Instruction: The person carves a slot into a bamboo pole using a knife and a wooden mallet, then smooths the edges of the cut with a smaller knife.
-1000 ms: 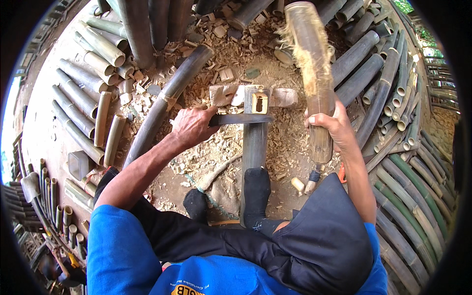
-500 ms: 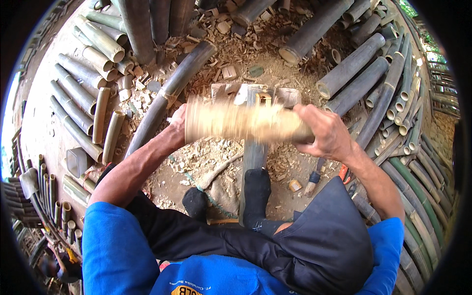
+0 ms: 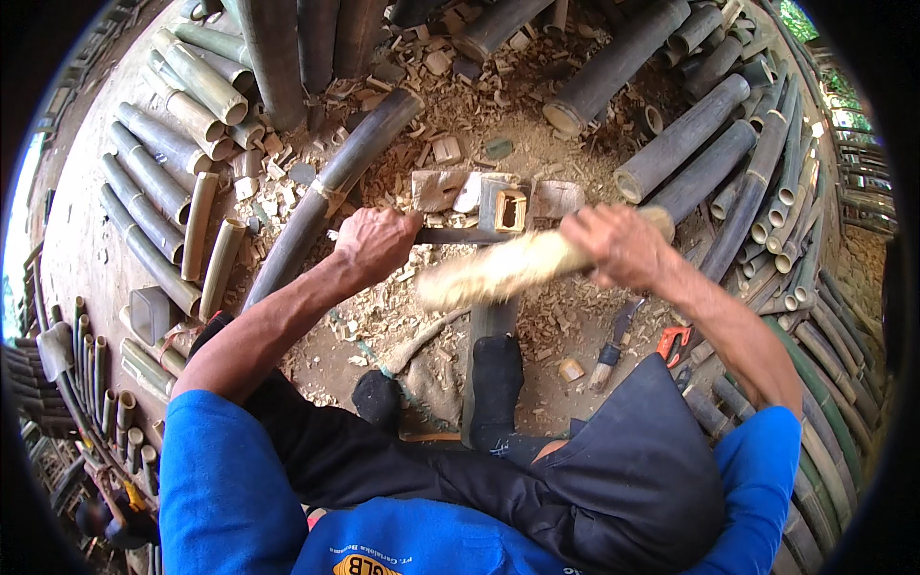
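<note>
My left hand [image 3: 377, 244] is closed around a dark flat-bladed tool [image 3: 455, 236], its blade pointing right toward an upright-lying bamboo pole [image 3: 496, 316]. Near the pole's far end is a rectangular cut opening [image 3: 511, 207]. A thick pale wooden club [image 3: 503, 271], slightly blurred, is gripped in my right hand [image 3: 618, 247]. It slants down to the left, over the pole and just nearer to me than the blade; whether they touch I cannot tell. My black-socked foot [image 3: 496, 379] rests on the pole's near part.
Wood chips [image 3: 383, 287] cover the ground. A knife [image 3: 613, 345] and an orange-handled tool [image 3: 673, 343] lie by my right knee. Dark bamboo lengths [image 3: 690, 134] are piled on the right, others [image 3: 144, 192] on the left. A clear plastic container [image 3: 151, 314] stands left.
The club was a broad blur spanning both hands; now it slants lower, its left end away from my left hand. The dark blade and the pole's opening show more plainly.
</note>
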Demonstrator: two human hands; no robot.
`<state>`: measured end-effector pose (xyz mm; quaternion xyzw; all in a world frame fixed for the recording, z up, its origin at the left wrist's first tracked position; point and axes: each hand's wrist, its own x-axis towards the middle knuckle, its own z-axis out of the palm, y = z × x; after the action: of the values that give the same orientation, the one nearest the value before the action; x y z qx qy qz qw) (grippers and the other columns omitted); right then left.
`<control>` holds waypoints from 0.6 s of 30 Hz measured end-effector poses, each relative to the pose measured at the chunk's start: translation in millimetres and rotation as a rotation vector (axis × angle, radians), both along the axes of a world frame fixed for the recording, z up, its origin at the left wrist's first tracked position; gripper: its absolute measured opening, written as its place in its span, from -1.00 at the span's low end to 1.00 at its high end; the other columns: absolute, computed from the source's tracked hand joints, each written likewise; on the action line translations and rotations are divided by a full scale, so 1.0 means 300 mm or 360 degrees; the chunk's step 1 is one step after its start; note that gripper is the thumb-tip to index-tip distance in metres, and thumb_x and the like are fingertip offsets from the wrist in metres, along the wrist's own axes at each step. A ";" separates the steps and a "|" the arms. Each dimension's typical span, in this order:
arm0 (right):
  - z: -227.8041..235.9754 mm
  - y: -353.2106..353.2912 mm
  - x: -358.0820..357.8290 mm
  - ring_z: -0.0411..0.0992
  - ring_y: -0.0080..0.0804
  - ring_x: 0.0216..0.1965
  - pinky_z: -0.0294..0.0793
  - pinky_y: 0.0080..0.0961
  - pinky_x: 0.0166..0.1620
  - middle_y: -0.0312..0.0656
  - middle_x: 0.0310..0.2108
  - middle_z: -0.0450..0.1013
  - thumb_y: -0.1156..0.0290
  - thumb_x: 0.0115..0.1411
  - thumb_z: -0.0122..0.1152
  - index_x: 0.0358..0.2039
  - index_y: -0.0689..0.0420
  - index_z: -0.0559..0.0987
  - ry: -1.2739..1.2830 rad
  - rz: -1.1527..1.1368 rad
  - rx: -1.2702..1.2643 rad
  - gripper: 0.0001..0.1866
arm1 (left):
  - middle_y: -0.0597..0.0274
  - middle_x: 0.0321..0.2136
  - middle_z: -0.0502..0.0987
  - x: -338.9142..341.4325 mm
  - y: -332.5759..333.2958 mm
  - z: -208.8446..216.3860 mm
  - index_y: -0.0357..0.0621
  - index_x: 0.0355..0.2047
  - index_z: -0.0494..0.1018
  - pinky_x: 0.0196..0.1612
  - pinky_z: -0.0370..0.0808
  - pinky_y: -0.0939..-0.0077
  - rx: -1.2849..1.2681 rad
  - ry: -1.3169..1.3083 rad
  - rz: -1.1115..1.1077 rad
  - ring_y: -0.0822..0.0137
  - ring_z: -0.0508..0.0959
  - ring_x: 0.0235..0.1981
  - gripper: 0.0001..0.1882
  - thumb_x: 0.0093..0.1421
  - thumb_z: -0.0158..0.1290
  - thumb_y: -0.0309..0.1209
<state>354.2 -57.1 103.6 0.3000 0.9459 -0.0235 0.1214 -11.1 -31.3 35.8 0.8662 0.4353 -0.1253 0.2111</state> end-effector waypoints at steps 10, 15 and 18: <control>0.025 -0.051 -0.080 0.50 -0.45 -0.45 0.60 -0.35 -0.38 -0.22 -0.48 0.49 0.34 0.05 0.36 -0.33 0.12 0.47 0.0354 0.0076 -0.0196 -0.75 | 0.03 -0.66 0.53 -0.026 -0.014 -0.044 -0.18 -0.36 0.44 -0.57 0.49 0.05 0.0182 -0.0093 -0.0014 0.02 0.60 -0.64 -0.93 0.22 -0.01 -0.46; 0.004 0.051 0.013 0.54 -0.32 -0.34 0.66 -0.42 -0.32 -0.17 -0.37 0.52 0.47 -0.11 0.47 -0.27 0.13 0.45 0.0191 -0.0046 -0.0026 -0.60 | -0.01 -0.60 0.55 0.003 -0.009 -0.029 -0.20 -0.29 0.42 -0.56 0.51 0.06 0.0117 -0.0041 0.0024 0.04 0.63 -0.58 -0.91 0.22 -0.01 -0.47; -0.008 -0.033 -0.049 0.53 -0.38 -0.36 0.65 -0.40 -0.31 -0.20 -0.41 0.51 0.42 -0.08 0.45 -0.26 0.10 0.47 0.0286 0.0087 -0.0101 -0.62 | -0.05 -0.48 0.59 -0.005 -0.009 -0.005 -0.30 -0.22 0.39 -0.56 0.57 0.16 0.0026 0.0149 -0.0009 0.11 0.66 -0.51 -0.85 0.36 -0.07 -0.43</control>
<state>339.6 -67.1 101.2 0.2668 0.9596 -0.0769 0.0461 -12.7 -34.1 34.2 0.8623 0.4432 -0.1628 0.1830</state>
